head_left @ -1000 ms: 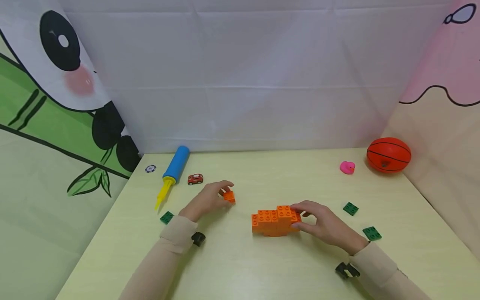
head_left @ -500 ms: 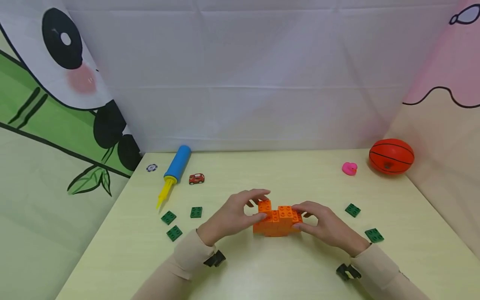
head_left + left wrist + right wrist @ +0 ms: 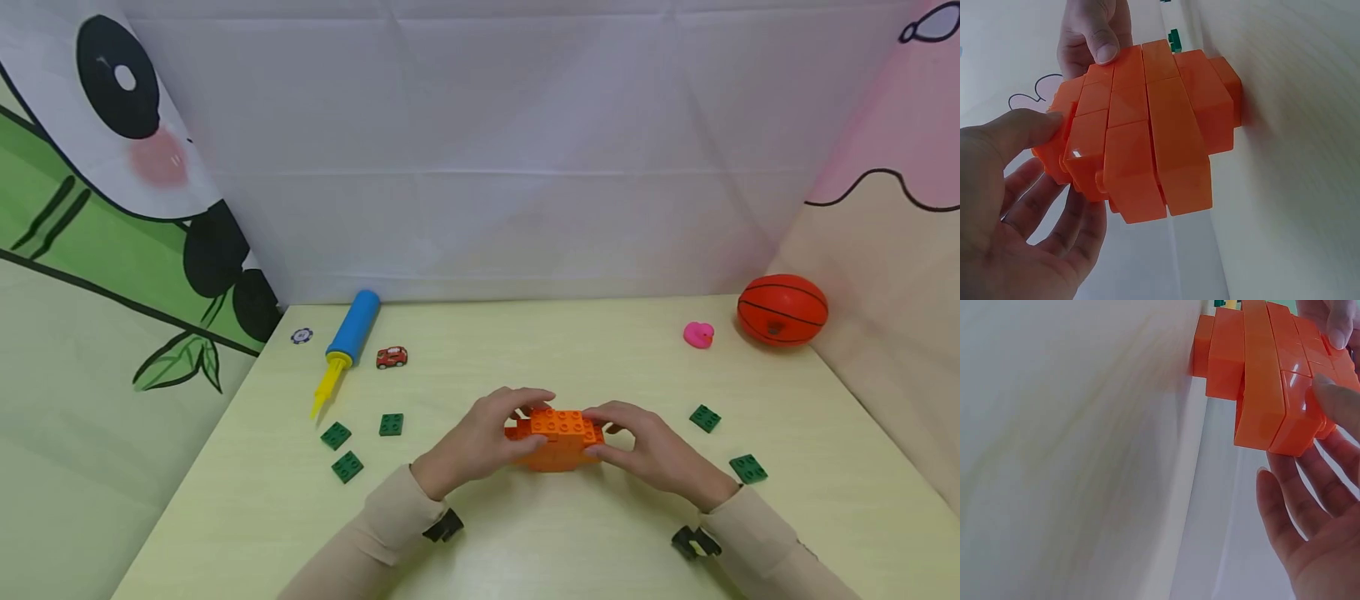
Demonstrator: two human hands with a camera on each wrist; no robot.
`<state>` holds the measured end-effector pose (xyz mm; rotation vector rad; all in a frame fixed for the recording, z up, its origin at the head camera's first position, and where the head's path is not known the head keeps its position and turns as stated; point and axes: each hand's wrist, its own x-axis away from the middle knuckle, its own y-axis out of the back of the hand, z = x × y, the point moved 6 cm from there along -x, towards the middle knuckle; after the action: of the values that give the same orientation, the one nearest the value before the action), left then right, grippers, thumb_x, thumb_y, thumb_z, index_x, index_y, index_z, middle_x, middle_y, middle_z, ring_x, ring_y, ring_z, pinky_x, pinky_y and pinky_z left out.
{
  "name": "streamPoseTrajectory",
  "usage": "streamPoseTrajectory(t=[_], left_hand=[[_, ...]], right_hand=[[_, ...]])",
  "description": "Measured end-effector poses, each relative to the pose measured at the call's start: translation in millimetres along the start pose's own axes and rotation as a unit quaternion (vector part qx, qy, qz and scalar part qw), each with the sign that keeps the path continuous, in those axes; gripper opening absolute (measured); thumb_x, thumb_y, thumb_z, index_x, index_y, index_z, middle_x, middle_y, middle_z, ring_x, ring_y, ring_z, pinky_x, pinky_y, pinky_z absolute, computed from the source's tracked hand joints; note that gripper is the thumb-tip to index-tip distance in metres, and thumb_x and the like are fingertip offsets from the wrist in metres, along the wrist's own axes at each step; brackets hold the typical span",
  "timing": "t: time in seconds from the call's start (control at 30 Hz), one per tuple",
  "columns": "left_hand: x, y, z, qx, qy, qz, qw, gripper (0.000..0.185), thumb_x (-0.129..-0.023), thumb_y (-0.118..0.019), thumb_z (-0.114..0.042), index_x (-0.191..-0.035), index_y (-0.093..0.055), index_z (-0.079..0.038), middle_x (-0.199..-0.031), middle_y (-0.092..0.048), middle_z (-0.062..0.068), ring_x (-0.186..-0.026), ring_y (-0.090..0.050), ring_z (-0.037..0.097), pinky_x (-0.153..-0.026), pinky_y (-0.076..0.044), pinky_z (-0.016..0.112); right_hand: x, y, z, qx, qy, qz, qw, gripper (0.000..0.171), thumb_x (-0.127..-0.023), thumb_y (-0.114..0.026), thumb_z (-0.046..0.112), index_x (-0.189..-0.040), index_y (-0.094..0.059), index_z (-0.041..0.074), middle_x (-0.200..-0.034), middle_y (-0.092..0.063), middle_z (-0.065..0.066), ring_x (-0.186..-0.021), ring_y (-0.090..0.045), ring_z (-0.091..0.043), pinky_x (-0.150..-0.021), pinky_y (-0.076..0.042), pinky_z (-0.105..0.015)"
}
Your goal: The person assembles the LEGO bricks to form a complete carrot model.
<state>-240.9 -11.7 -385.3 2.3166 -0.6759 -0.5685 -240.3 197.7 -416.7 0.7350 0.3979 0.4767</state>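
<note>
An orange block structure (image 3: 558,450) built of stacked studded toy bricks stands on the table in front of me. My left hand (image 3: 491,433) pinches an orange brick (image 3: 1054,150) at the top layer, thumb on the near side and fingers behind. In the left wrist view that brick sits against the top row, beside its neighbours. My right hand (image 3: 645,446) grips the right end of the structure, its thumb on the near face and its fingers around the back. The structure is narrower at its base, as both wrist views show.
Several green bricks (image 3: 347,467) lie flat to the left, and two more green bricks (image 3: 705,418) to the right. Farther back are a blue and yellow pump (image 3: 352,337), a red toy car (image 3: 392,357), a poker chip (image 3: 302,336), a pink duck (image 3: 698,335) and a red ball (image 3: 782,310).
My left hand has carried an orange brick rightward from the table's middle left onto the structure's top, beside the brick there. My right hand has kept its grip in place.
</note>
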Motion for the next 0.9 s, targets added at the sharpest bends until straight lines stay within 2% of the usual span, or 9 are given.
streamPoseTrajectory(t=[0.23, 0.5, 0.63, 0.7, 0.77, 0.83, 0.9], left_hand=[[0.8, -0.2, -1.6, -0.014, 0.001, -0.003, 0.9999, 0.049, -0.093, -0.073, -0.022, -0.139, -0.056, -0.020, -0.119, -0.066, -0.005, -0.107, -0.057, 0.011, -0.094, -0.052, 0.038], [0.0, 1.4, 0.0, -0.014, 0.019, 0.008, 0.9997, 0.057, -0.092, -0.073, -0.023, -0.145, -0.051, -0.022, -0.119, -0.066, -0.007, -0.107, -0.058, 0.010, -0.095, -0.051, 0.031], [3.7, 4.9, 4.3, -0.010, 0.024, 0.008, 0.9996, 0.064, -0.092, -0.073, -0.030, -0.150, -0.044, -0.024, -0.125, -0.064, -0.006, -0.110, -0.059, 0.013, -0.096, -0.051, 0.034], [11.0, 12.2, 12.3, -0.011, 0.033, 0.005, 0.9994, 0.066, -0.092, -0.072, -0.035, -0.150, -0.044, -0.024, -0.131, -0.062, -0.005, -0.114, -0.058, 0.017, -0.099, -0.050, 0.039], [22.7, 25.2, 27.5, -0.022, 0.056, -0.002, 0.9982, 0.066, -0.091, -0.072, -0.040, -0.149, -0.046, -0.024, -0.136, -0.059, -0.002, -0.119, -0.057, 0.022, -0.101, -0.048, 0.045], [37.6, 42.4, 49.4, -0.037, 0.095, -0.005, 0.9947, 0.065, -0.090, -0.074, -0.038, -0.147, -0.049, -0.020, -0.139, -0.057, 0.002, -0.123, -0.055, 0.028, -0.104, -0.046, 0.050], [53.7, 59.8, 75.3, -0.073, 0.148, -0.004, 0.9863, 0.063, -0.088, -0.077, -0.033, -0.144, -0.052, -0.017, -0.139, -0.058, 0.004, -0.126, -0.053, 0.029, -0.106, -0.043, 0.051]], right_hand=[[1, 0, 0, -0.007, -0.008, -0.003, 1.000, 0.049, -0.089, -0.075, 0.033, -0.134, -0.061, 0.018, -0.122, -0.064, 0.009, -0.107, -0.060, -0.010, -0.091, -0.056, -0.041], [0, 0, 1, -0.001, 0.002, -0.009, 1.000, 0.049, -0.089, -0.074, 0.034, -0.133, -0.062, 0.017, -0.122, -0.065, 0.007, -0.106, -0.061, -0.013, -0.090, -0.056, -0.040], [0, 0, 0, 0.002, -0.005, -0.006, 1.000, 0.049, -0.089, -0.074, 0.036, -0.133, -0.062, 0.019, -0.122, -0.065, 0.008, -0.107, -0.060, -0.011, -0.090, -0.056, -0.039], [1, 0, 0, 0.002, -0.004, -0.005, 1.000, 0.049, -0.090, -0.074, 0.036, -0.133, -0.062, 0.018, -0.123, -0.065, 0.008, -0.107, -0.060, -0.012, -0.090, -0.056, -0.040], [1, 0, 0, 0.002, -0.001, -0.006, 1.000, 0.049, -0.090, -0.074, 0.035, -0.133, -0.062, 0.017, -0.123, -0.065, 0.007, -0.107, -0.060, -0.013, -0.090, -0.056, -0.040], [1, 1, 1, 0.000, 0.000, -0.006, 1.000, 0.049, -0.090, -0.074, 0.035, -0.133, -0.062, 0.017, -0.123, -0.065, 0.007, -0.107, -0.060, -0.012, -0.090, -0.056, -0.040], [1, 1, 1, -0.002, -0.001, -0.004, 1.000, 0.049, -0.090, -0.073, 0.037, -0.134, -0.062, 0.017, -0.123, -0.064, 0.008, -0.107, -0.060, -0.011, -0.090, -0.055, -0.039]])
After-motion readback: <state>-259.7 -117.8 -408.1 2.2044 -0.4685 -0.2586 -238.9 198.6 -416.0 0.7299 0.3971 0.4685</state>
